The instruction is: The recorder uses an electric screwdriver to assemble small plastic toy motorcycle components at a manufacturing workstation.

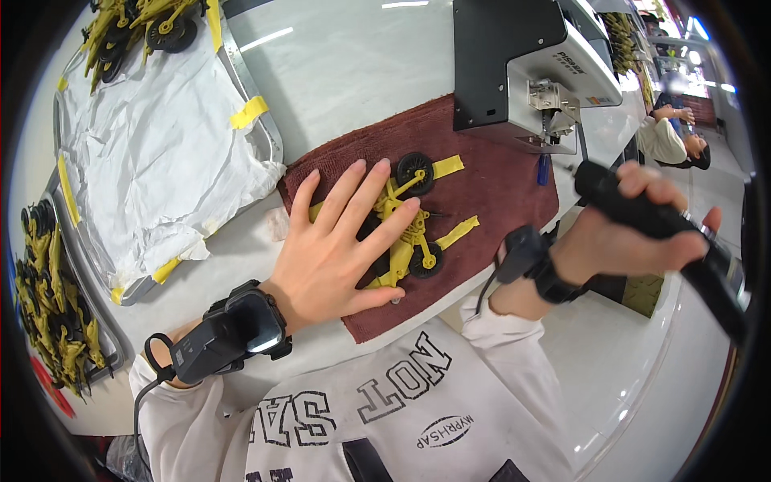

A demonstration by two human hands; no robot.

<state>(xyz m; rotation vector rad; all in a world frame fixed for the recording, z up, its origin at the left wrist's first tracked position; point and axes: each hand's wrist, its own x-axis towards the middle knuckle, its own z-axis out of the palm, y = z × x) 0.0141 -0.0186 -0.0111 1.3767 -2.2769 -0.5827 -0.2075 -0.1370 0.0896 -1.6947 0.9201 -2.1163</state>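
On a brownish-red towel (526, 189), my left hand (333, 241) lies flat with its fingers spread. It rests over a yellow toy motorcycle (412, 227), covering part of its body. The toy's black wheels (415, 173) and strips of yellow tape (459, 230) show beyond my fingertips. Off to the right, my right hand (634, 217) is closed around a black cylindrical hand tool (622, 199), held up and apart from the toy. Motion smears that hand, and I cannot make out the tool's exact kind.
A black-and-white boxy machine (522, 72) with a metal mechanism stands at the back right. White paper covers a tray (152, 153) at the left, with yellow-and-black toys (144, 32) on it. Another tray holds several toys (56, 297). A person (675, 136) is at the far right.
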